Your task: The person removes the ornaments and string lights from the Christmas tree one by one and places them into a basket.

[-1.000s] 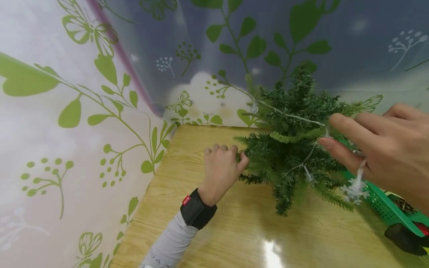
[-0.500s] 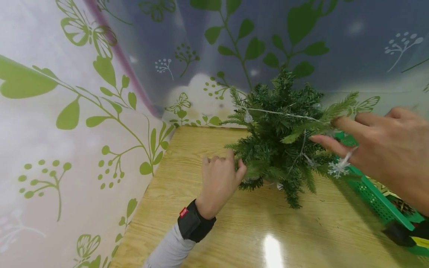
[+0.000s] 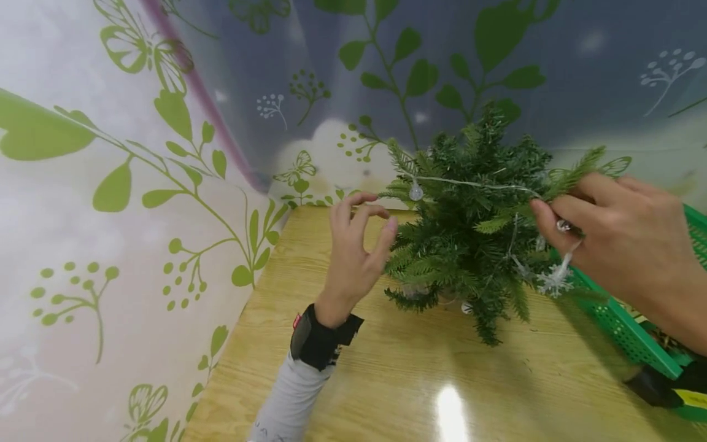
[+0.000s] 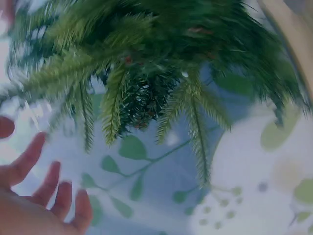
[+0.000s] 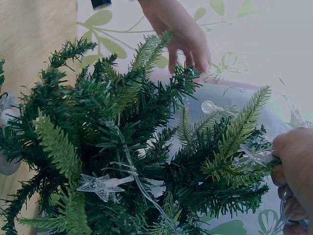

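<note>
A small artificial Christmas tree point(image 3: 469, 245) stands on the wooden table. Clear string lights point(image 3: 475, 183) run across its front, with a round bulb point(image 3: 416, 191) at the left branches. My right hand point(image 3: 624, 227) pinches the wire at the tree's right side; a snowflake light point(image 3: 554, 281) dangles beneath it, and more lights are bunched in the fingers. To the tree's left, my left hand point(image 3: 353, 252) is raised with fingers loosely bent and thumb apart, holding nothing. In the right wrist view, a star-shaped light point(image 5: 102, 187) lies among the branches.
At the right, partly behind my right arm, stands a green perforated basket point(image 3: 624, 325) with things inside. A black and yellow object point(image 3: 654, 387) lies by its near end. Leaf-printed cloth point(image 3: 138, 245) borders the table point(image 3: 386, 380) at left and back.
My left hand has risen from beside the lower branches, its fingers uncurling. The right thumb has closed towards the fingers on the wire. The tree has shifted slightly, and the round bulb hangs a little lower.
</note>
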Demonstrator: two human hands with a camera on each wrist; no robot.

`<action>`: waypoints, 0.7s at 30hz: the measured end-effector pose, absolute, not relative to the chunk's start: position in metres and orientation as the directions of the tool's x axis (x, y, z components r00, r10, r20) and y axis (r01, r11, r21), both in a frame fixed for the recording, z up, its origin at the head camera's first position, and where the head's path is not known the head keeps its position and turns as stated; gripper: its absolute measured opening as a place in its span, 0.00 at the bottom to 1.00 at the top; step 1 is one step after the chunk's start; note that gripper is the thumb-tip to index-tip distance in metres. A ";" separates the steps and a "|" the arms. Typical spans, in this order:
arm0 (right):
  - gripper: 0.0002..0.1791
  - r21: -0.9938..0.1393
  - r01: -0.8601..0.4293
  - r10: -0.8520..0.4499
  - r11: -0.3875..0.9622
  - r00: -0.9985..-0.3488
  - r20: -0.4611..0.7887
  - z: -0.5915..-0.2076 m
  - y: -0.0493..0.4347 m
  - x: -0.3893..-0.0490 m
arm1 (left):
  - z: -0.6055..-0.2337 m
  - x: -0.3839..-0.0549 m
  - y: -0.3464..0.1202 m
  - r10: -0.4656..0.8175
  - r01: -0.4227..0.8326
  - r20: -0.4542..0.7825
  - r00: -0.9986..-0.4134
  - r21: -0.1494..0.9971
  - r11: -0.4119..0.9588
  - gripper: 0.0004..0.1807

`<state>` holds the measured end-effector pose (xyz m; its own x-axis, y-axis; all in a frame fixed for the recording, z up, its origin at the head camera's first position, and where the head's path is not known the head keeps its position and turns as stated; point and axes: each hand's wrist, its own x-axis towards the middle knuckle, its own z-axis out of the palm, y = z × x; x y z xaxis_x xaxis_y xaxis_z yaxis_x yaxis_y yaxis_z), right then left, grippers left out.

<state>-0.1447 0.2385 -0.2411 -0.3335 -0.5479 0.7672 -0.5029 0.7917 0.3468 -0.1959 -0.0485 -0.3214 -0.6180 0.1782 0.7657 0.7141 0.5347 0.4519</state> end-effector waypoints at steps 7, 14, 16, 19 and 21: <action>0.33 0.332 -0.564 -0.557 0.756 -0.288 0.779 -0.243 0.235 -0.148 | -0.317 -0.259 -0.052 0.373 0.594 0.514 -0.773 0.378 0.711 0.14; 0.36 0.346 -0.577 -0.597 0.740 -0.327 0.732 -0.239 0.236 -0.148 | -0.341 -0.294 -0.046 0.544 0.595 0.257 -0.799 0.200 0.779 0.15; 0.37 0.334 -0.575 -0.597 0.747 -0.360 0.717 -0.238 0.239 -0.146 | -0.349 -0.299 -0.048 0.555 0.601 0.239 -0.797 0.218 0.769 0.14; 0.38 0.318 -0.573 -0.596 0.755 -0.399 0.697 -0.238 0.243 -0.145 | -0.362 -0.303 -0.056 0.583 0.643 0.275 -0.765 0.258 0.721 0.14; 0.37 0.317 -0.573 -0.602 0.756 -0.418 0.680 -0.240 0.246 -0.145 | -0.368 -0.301 -0.062 0.587 0.660 0.310 -0.747 0.249 0.709 0.12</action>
<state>-0.1449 0.2460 -0.2396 -0.4178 -0.6024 0.6802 -0.5731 0.7556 0.3172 -0.3012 -0.0619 -0.3675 -0.7475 0.5874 0.3102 0.6602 0.7085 0.2492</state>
